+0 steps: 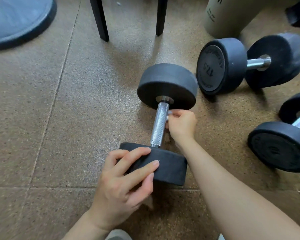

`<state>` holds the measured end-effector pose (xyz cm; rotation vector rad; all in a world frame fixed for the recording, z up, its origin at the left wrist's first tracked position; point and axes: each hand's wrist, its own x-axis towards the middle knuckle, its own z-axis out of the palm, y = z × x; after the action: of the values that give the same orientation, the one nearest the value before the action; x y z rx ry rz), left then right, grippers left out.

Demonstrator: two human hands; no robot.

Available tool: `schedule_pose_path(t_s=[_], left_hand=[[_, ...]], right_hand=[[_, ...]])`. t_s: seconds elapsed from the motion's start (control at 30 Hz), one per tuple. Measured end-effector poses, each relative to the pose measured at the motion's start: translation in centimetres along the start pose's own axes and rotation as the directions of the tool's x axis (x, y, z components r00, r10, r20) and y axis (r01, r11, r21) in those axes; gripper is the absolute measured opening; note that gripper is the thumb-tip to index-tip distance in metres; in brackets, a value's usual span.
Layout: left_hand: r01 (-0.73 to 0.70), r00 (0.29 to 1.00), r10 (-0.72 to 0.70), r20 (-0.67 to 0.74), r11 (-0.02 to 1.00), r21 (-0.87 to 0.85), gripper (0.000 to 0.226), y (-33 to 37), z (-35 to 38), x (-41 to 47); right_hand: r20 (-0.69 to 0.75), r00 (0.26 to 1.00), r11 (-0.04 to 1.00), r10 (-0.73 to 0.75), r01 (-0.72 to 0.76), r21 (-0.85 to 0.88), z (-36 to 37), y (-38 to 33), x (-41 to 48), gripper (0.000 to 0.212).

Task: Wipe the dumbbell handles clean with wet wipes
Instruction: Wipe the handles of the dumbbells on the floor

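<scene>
The left hand (125, 179) rested, fingers spread, on the dumbbell's (166, 87) near head. The right hand (182, 123) curled against the knurled handle (160, 123); whether it held anything, I couldn't tell.

1. The central dumbbell (167, 87) lay flat, black heads at twelve and six o'clock, knurled steel handle (160, 123) between.
2. A wet wipe (169, 113), a mostly hidden white scrap, sat at the handle's three o'clock.
3. The second dumbbell (232, 66) lay at two o'clock, the third dumbbell (282, 146) at four.
</scene>
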<state>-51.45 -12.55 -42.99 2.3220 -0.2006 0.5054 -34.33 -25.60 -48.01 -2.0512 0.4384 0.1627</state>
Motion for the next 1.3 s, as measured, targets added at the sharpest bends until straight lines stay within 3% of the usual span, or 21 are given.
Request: schedule_pose_path(t_s=[0.07, 0.13, 0.23, 0.3, 0.33, 0.47, 0.53, 0.63, 0.67, 0.77, 0.83, 0.93, 1.07, 1.13, 1.2, 1.23, 1.3], left_hand=[[0.004, 1.000, -0.004, -0.009, 1.000, 0.021, 0.018, -0.2, -0.4, -0.1], [0.000, 1.000, 0.001, -0.023, 0.999, 0.053, 0.018, -0.5, -0.7, 0.0], [0.029, 0.997, -0.023, -0.069, 0.996, 0.084, 0.016, -1.0, -1.0, -0.2], [0.063, 0.993, -0.052, -0.110, 0.993, 0.097, 0.018, -1.2, -1.4, -0.1], [0.080, 0.990, -0.068, -0.121, 0.992, 0.099, 0.020, -1.3, -1.6, -0.1], [0.132, 0.989, -0.116, -0.095, 0.975, 0.180, 0.028, -1.2, -3.0, 0.5], [0.172, 0.985, -0.165, -0.046, 0.940, 0.294, 0.034, -0.7, -3.6, 1.1], [0.241, 0.956, -0.291, 0.039, 0.854, 0.460, 0.044, -0.4, -4.2, 2.7], [0.258, 0.945, -0.322, 0.055, 0.837, 0.483, 0.046, -0.4, -4.4, 3.2], [0.255, 0.934, -0.345, 0.090, 0.823, 0.507, 0.048, -0.9, -4.9, 3.5], [0.251, 0.928, -0.354, 0.114, 0.822, 0.512, 0.048, -1.3, -5.1, 3.2], [0.255, 0.914, -0.379, 0.146, 0.814, 0.522, 0.046, -1.7, -5.6, 2.9], [0.261, 0.895, -0.419, 0.155, 0.772, 0.580, 0.059, -1.2, -6.3, 3.7], [0.253, 0.856, -0.484, 0.183, 0.699, 0.669, 0.071, -0.4, -6.1, 4.5], [0.276, 0.814, -0.550, 0.189, 0.652, 0.707, 0.076, -0.1, -6.1, 4.8], [0.301, 0.791, -0.581, 0.194, 0.644, 0.704, 0.078, 0.0, -6.2, 5.0], [0.363, 0.743, -0.640, 0.197, 0.632, 0.685, 0.079, -0.4, -6.6, 5.2]], right_hand=[[0.006, 0.994, 0.979, 0.107, -0.107, 0.175, 0.3, -0.6, -0.1, 0.008], [-0.004, 0.997, 0.977, 0.075, -0.073, 0.198, 0.2, -1.5, -0.4, 0.012], [0.122, 0.992, 0.994, -0.034, 0.020, 0.108, -1.0, -1.5, -1.3, 0.006], [0.279, 0.958, 0.998, -0.066, 0.067, 0.007, -1.9, -1.3, -1.8, 0.017], [0.290, 0.953, 0.996, -0.087, 0.092, -0.007, -2.1, -1.6, -1.9, 0.016], [0.104, 0.964, 0.958, -0.245, 0.257, -0.125, -0.8, -3.3, -0.7, 0.007], [0.254, 0.923, 0.912, -0.287, 0.345, -0.222, -0.7, -3.2, -1.8, 0.007], [0.649, 0.729, 0.762, -0.217, 0.542, -0.355, -2.0, -2.6, -3.5, 0.002], [0.651, 0.722, 0.772, -0.236, 0.546, -0.325, -2.1, -3.0, -3.0, 0.003], [0.434, 0.840, 0.858, -0.326, 0.456, -0.238, -1.0, -4.2, -1.0, 0.017], [0.503, 0.808, 0.835, -0.307, 0.482, -0.266, -0.5, -3.9, -2.0, 0.022], [0.659, 0.705, 0.791, -0.262, 0.548, -0.272, -0.9, -3.4, -3.9, 0.017], [0.383, 0.844, 0.845, -0.377, 0.482, -0.230, 1.0, -5.4, -2.0, 0.015], [0.524, 0.771, 0.805, -0.361, 0.542, -0.242, 1.2, -5.6, -3.0, 0.015], [0.753, 0.597, 0.735, -0.277, 0.636, -0.234, 1.0, -5.7, -4.4, 0.009], [0.798, 0.549, 0.695, -0.248, 0.675, -0.248, 0.8, -6.0, -4.4, 0.008], [0.738, 0.600, 0.645, -0.309, 0.702, -0.301, 1.2, -7.1, -3.1, 0.012]])
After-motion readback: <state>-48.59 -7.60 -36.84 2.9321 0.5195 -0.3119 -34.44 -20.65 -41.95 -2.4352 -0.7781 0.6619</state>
